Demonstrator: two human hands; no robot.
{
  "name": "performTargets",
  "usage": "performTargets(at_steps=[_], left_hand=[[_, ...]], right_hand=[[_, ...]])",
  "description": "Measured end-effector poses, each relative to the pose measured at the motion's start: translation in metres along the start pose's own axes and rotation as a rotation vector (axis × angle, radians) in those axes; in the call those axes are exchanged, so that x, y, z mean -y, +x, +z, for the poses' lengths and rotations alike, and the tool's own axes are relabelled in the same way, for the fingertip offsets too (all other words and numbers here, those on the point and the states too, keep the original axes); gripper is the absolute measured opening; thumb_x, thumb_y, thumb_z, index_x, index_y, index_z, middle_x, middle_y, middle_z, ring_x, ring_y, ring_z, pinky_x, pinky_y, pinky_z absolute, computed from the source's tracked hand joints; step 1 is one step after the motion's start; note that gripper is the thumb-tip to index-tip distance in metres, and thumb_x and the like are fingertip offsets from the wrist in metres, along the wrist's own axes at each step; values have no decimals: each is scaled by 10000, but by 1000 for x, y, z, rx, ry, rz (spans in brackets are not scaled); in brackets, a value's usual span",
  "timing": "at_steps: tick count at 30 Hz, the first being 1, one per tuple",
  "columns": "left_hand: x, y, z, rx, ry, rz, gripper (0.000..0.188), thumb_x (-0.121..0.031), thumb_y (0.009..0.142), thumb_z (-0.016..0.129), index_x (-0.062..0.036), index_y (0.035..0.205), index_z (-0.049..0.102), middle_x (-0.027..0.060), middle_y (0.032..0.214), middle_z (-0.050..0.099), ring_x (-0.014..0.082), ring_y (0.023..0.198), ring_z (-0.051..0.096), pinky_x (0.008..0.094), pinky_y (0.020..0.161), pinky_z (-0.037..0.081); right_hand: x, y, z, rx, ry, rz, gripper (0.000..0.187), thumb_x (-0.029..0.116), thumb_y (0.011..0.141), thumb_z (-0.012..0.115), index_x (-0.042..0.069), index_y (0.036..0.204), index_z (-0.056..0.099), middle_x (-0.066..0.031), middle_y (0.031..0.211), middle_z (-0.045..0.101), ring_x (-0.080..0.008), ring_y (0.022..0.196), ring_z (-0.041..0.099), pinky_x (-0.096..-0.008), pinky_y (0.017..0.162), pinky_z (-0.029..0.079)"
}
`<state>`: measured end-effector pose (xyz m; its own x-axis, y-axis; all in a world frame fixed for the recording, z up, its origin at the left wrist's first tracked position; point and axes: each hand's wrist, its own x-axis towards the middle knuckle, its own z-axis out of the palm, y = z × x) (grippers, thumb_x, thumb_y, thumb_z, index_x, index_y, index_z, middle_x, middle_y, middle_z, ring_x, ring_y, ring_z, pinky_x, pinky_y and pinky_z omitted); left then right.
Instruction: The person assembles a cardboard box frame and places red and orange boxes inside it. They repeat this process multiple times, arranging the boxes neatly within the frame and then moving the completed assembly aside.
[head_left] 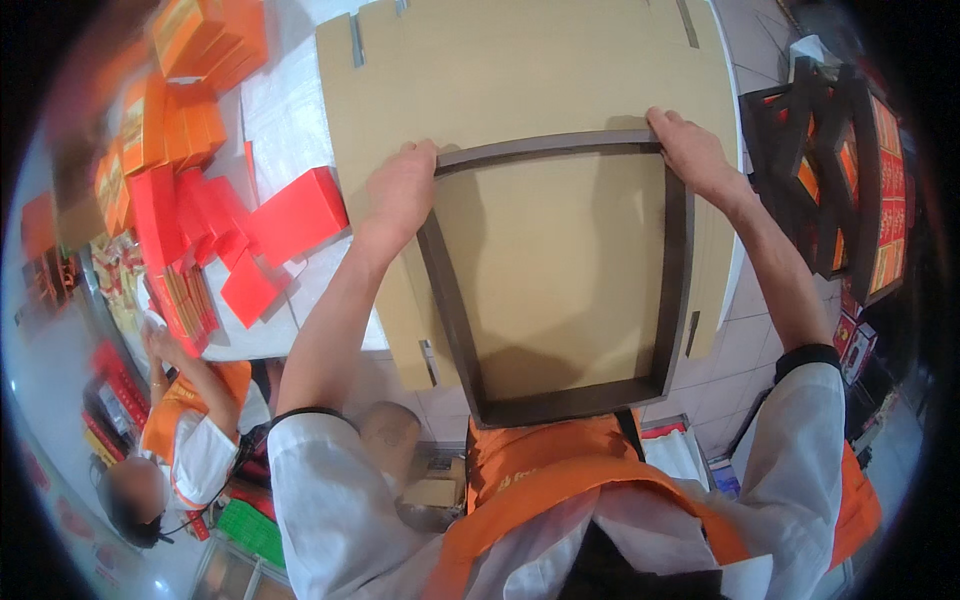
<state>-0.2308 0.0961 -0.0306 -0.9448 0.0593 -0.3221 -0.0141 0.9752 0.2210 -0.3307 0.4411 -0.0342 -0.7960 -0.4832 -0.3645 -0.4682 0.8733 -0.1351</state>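
Both hands on the far rail of one dark brown rectangular frame (560, 280); it looks like a shallow open tray wall with no bottom, since the tan shows straight through it. Frame lies on one large flat corrugated cardboard sheet (520, 70), which rests on the table (285, 110); the near rail overhangs the sheet edge toward the person's chest.

Left hand (400, 190): grip clenched over the far-left corner of the frame, fingers curled on the outer side. Right hand (690, 150): grip closed on the far-right corner, fingers wrapped over the rail, thumb hidden.

Handling, my read: frame is thin-walled board, light, stiff along each rail but likely to rack out of square if pulled by one corner; the corners are the sensible hold, two hands opposite each other as now; surface looks matte, not slippery; joints are the weak point. Cardboard sheet is light and floppy over its span, with slots cut along the edges; it would bend if lifted by one side.

Counts: 1 frame in hand; 1 cardboard sheet; 2 hands of the wearer; a stack of more dark frames (830, 170) at right, roughly four or five, count unsure because of overlap; red boxes and lids (290, 215) at left of the table, several, too jumbled to count; orange boxes (180, 110) beyond them, at least four, blurred.

A second person (185, 440) in white sleeves and orange apron is at lower left, one hand raised to the table edge; well apart from the frame.
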Motion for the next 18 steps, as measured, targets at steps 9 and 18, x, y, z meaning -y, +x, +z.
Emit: performTargets(at_steps=[9, 18], left_hand=[[-4, -6, 18, -138, -59, -210, 145, -55, 782, 539, -56, 928, 544, 158, 919, 573, 368, 908, 584, 467, 756, 481], [54, -28, 1, -158, -435, -174, 289, -160, 804, 593, -33, 1064, 594, 183, 998, 623, 336, 949, 599, 389, 798, 477]], right_hand=[[8, -1, 20, -199, 99, 47, 386, -25, 803, 495, 49, 1174, 416, -211, 1111, 533, -388, 986, 552, -458, 802, 474], [47, -174, 82, -224, 967, 170, 576, 69, 858, 556, -44, 1367, 312, -251, 1288, 455, -351, 1219, 444, -405, 1041, 329]])
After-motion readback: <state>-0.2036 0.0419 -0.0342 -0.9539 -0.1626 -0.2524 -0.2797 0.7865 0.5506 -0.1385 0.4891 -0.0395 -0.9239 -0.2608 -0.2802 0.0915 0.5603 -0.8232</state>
